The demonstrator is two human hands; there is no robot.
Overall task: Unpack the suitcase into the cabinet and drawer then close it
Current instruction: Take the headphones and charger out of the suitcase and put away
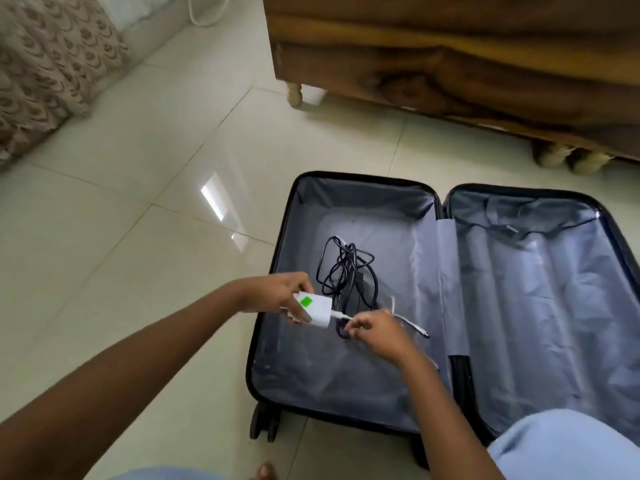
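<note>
Left hand (277, 292) grips the white charger (313, 308) while right hand (375, 329) pinches its white cable (410, 323), probably gathering it clear of the black cord (341, 271) in the suitcase (446, 251).

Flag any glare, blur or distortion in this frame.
Head view: a bright reflection glares on the glossy cream floor tiles; the patterned brown fabric at top left looks soft; the right hand and the thin white cable it pinches show motion blur; the brown wooden cabinet looks bowed by wide-angle distortion.
</note>
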